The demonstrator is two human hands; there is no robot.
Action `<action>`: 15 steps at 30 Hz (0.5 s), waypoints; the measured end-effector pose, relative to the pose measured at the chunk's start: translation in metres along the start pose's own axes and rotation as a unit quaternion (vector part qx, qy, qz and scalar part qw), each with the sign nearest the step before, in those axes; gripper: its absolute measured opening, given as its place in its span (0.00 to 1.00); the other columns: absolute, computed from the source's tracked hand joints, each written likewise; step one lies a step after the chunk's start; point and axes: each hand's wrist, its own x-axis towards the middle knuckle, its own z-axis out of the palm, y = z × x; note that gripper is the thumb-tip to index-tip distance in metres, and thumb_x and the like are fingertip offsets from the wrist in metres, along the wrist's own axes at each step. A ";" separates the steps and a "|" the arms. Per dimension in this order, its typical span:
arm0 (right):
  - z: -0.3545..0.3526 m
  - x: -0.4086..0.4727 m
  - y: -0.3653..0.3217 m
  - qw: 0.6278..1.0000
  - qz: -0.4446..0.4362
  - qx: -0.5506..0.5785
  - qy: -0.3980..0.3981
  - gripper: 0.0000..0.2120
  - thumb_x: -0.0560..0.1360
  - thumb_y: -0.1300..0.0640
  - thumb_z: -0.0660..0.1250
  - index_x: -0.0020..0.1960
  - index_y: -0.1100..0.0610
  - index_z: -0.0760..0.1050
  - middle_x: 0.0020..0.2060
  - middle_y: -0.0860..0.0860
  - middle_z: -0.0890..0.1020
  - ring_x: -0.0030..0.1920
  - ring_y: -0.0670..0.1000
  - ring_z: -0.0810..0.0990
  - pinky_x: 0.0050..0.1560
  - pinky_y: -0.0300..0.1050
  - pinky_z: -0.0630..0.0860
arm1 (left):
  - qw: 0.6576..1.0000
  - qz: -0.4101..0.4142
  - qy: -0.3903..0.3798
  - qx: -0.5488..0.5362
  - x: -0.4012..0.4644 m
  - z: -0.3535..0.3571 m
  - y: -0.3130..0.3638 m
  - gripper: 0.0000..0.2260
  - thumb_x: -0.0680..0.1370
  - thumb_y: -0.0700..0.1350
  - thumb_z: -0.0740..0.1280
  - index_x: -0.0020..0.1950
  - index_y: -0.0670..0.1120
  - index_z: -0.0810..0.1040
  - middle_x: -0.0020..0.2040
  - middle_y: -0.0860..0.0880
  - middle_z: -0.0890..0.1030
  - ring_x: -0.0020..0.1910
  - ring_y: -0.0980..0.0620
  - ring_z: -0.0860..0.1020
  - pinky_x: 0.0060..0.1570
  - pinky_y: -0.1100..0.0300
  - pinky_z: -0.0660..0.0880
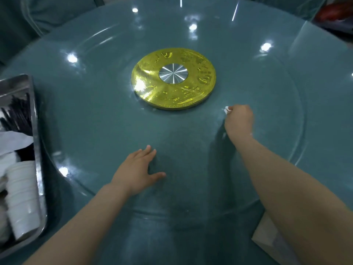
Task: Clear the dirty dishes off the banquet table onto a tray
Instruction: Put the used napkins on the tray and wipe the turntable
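Left hand (140,172) flat, fingers spread on glossy round glass turntable (91,115); right hand (239,120) pinching white crumpled scrap (227,109).

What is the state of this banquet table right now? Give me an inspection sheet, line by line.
Surface: round teal table under a glass turntable; gold hub disc at its centre; ceiling lights reflected in the glass.
Job's things: metal tray at the table's left edge, holding a stack of white cups, dark chopsticks and white napkins. No dishes seen on the glass.
Clutter: small white scrap, pinched by the right hand.
Hands: left hand open, flat on the glass; right hand curled round the scrap.
Cables: nothing seen.
Surroundings: teal-covered chairs beyond the table; pale object at lower right, unclear.
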 end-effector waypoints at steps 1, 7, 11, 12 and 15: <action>0.005 -0.005 -0.008 1.000 -0.017 -0.010 -0.010 0.11 0.76 0.64 0.60 0.51 0.59 0.80 0.50 0.62 0.79 0.52 0.62 0.76 0.42 0.44 0.61 | 1.000 0.000 0.004 -0.001 -0.001 0.001 0.005 0.39 0.73 0.65 0.63 0.77 0.49 0.55 0.78 0.49 0.52 0.76 0.49 0.55 0.73 0.59 0.49; 0.022 -0.034 -0.029 0.996 -0.076 0.030 -0.024 0.15 0.74 0.64 0.61 0.54 0.54 0.82 0.51 0.60 0.77 0.52 0.62 0.75 0.47 0.47 0.71 | 0.999 0.007 0.026 -0.019 -0.005 0.012 0.025 0.37 0.75 0.64 0.61 0.78 0.49 0.53 0.79 0.52 0.50 0.77 0.51 0.51 0.73 0.61 0.47; 0.026 -0.071 -0.044 0.985 -0.147 0.071 -0.046 0.15 0.75 0.63 0.61 0.55 0.54 0.82 0.49 0.59 0.77 0.51 0.61 0.75 0.48 0.45 0.69 | 0.999 0.048 -0.010 -0.006 -0.002 0.013 0.033 0.39 0.74 0.66 0.60 0.78 0.50 0.49 0.79 0.53 0.47 0.77 0.53 0.49 0.73 0.62 0.45; 0.027 -0.083 -0.048 0.981 -0.172 0.075 -0.059 0.14 0.75 0.63 0.61 0.55 0.54 0.82 0.49 0.58 0.78 0.51 0.60 0.75 0.48 0.45 0.70 | 0.998 0.062 -0.020 -0.010 0.000 0.011 0.031 0.39 0.74 0.66 0.61 0.78 0.50 0.50 0.79 0.53 0.47 0.76 0.53 0.50 0.73 0.63 0.46; 0.028 -0.112 -0.051 0.962 -0.230 0.112 -0.095 0.13 0.73 0.64 0.64 0.51 0.54 0.84 0.45 0.57 0.80 0.47 0.59 0.77 0.42 0.44 0.69 | 0.994 0.073 -0.022 -0.079 0.005 0.002 0.024 0.34 0.75 0.58 0.65 0.77 0.51 0.55 0.78 0.54 0.54 0.75 0.55 0.56 0.69 0.70 0.48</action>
